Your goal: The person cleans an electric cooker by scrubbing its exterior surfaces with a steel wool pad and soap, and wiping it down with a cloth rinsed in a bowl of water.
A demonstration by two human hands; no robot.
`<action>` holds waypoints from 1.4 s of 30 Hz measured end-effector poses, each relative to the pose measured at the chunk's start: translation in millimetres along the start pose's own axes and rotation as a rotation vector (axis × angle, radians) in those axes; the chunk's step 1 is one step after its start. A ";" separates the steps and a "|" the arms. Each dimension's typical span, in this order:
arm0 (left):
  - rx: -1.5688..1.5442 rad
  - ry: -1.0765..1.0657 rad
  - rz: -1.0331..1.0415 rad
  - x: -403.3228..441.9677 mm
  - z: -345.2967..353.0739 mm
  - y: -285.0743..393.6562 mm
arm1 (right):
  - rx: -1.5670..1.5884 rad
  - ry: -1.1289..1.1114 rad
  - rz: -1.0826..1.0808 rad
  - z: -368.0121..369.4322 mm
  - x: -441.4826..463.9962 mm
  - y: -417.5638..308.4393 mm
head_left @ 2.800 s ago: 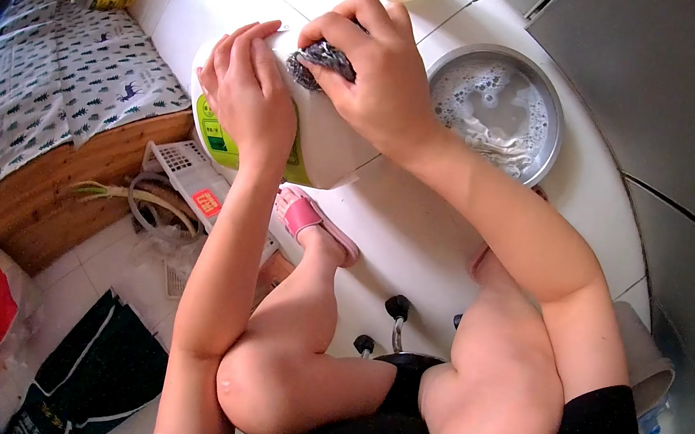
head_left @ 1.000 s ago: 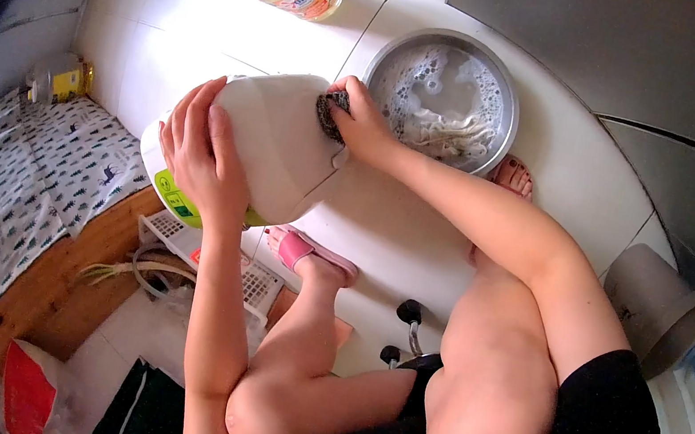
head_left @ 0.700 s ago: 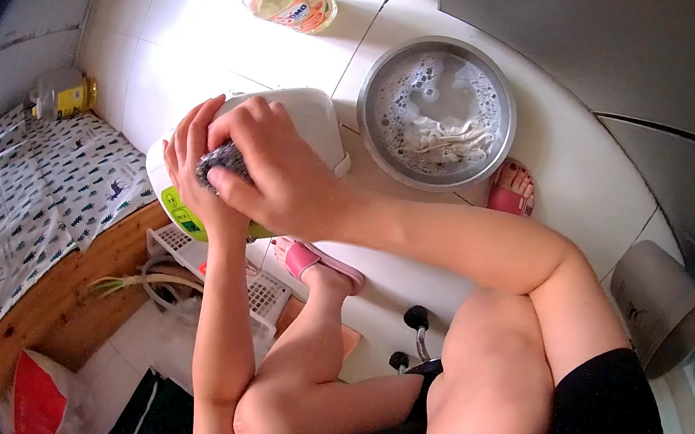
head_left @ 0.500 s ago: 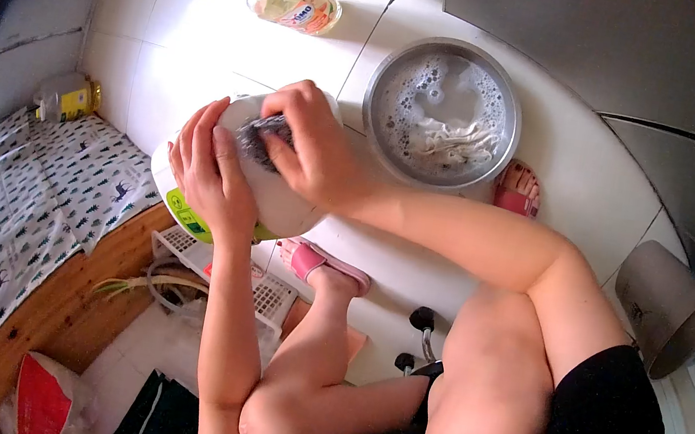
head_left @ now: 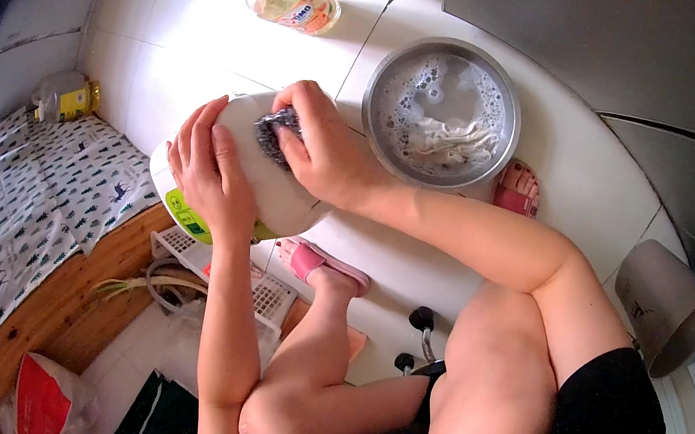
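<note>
A white rounded container (head_left: 246,116) with a green label (head_left: 188,216) is in front of me, above the floor tiles. My left hand (head_left: 214,175) lies spread over its left side, fingers apart and pressing on the surface. With my right hand (head_left: 313,145) I pinch a dark grey scouring pad (head_left: 274,132) against the upper face of the container. To the right, a round metal basin (head_left: 515,121) holds sudsy water and a wet whitish cloth (head_left: 457,144). A clear bottle with a red pump top (head_left: 298,3) lies behind the container.
A grey bin (head_left: 658,304) lies tilted at the right. White plastic baskets (head_left: 268,295) are beside the left foot in a pink sandal (head_left: 309,262). At the left runs a wooden ledge (head_left: 71,265) under a patterned cloth (head_left: 53,200). A stool's legs (head_left: 426,323) show between the knees.
My right hand has moved from over my left hand back rightward across the container, with the pad. My left hand stays spread on it. Earlier, the view shifted, bringing the whole bottle into sight.
</note>
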State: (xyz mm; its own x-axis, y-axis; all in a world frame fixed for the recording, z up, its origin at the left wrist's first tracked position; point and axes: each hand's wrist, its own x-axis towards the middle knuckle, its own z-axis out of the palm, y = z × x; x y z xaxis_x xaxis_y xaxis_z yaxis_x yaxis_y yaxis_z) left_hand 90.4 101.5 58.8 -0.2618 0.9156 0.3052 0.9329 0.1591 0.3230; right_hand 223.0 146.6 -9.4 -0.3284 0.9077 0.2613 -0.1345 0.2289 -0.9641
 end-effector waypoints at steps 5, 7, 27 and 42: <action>0.016 0.007 0.003 0.2 0.2 2.3 | -0.050 0.022 0.113 -2.7 -14.5 58.4; 0.020 0.011 0.004 0.4 0.0 1.9 | -0.105 -0.037 0.323 -8.5 -31.1 93.8; -0.078 0.046 -0.048 -1.2 0.0 -2.2 | -0.056 -0.034 0.283 -10.2 -23.1 80.4; -0.141 0.094 -0.079 -0.9 3.3 -2.9 | -0.499 -0.141 -0.222 8.4 17.3 -23.0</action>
State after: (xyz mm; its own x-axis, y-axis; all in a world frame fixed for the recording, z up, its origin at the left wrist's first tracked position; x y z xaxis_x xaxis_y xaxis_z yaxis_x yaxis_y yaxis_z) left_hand 88.8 101.4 54.6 -0.3608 0.8629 0.3539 0.8665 0.1699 0.4693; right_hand 212.6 154.2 17.6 -0.4687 0.7709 0.4314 0.2324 0.5787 -0.7817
